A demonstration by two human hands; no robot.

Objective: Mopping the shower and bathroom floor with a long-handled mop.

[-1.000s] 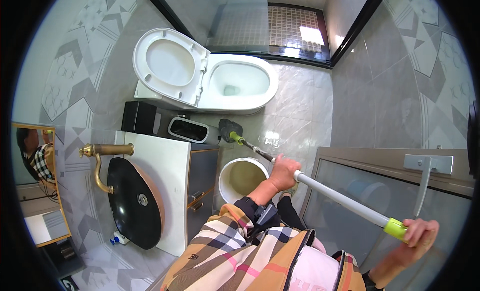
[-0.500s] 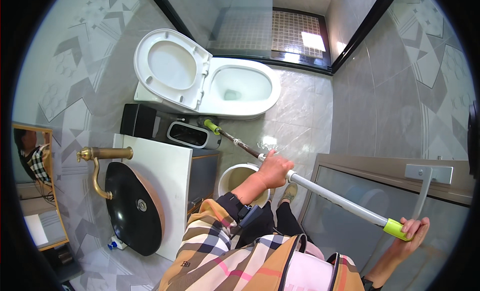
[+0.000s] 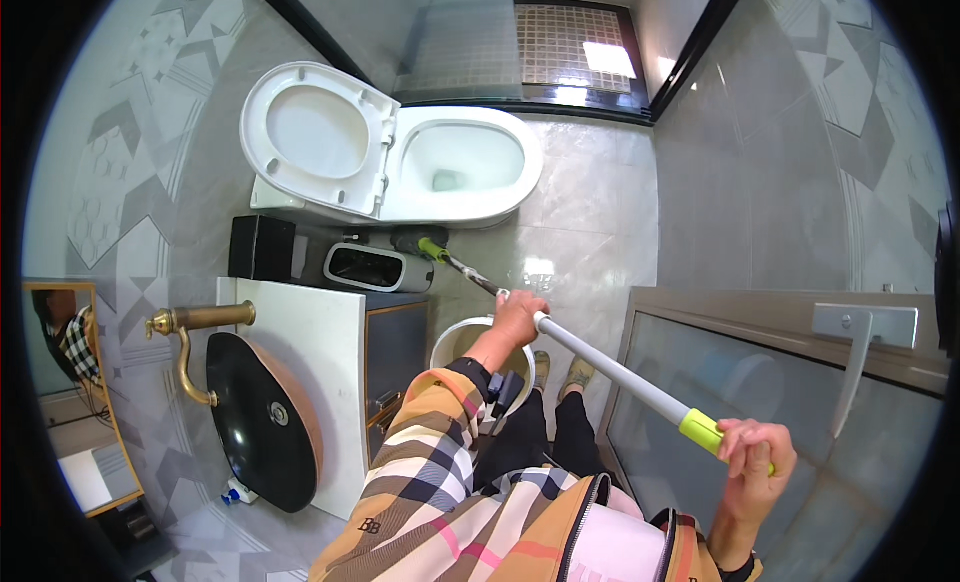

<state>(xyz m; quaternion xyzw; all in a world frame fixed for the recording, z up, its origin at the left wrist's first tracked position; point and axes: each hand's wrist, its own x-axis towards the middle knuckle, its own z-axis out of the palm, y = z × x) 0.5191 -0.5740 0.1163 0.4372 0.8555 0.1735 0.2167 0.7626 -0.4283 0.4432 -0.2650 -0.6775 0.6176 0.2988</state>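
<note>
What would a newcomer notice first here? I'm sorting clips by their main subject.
A long white mop pole with green fittings runs across the middle, the left hand gripping its middle and the right hand its green end, lower right. Its dark head lies on the floor by the base of the white toilet, whose seat is up. At left, a black basin sits under a brass tap.

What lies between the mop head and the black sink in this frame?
In the head view, a small white bin on the floor and the white countertop lie between the mop head and the black sink.

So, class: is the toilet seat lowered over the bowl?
No, the toilet seat stands raised, leaving the bowl open.
</note>
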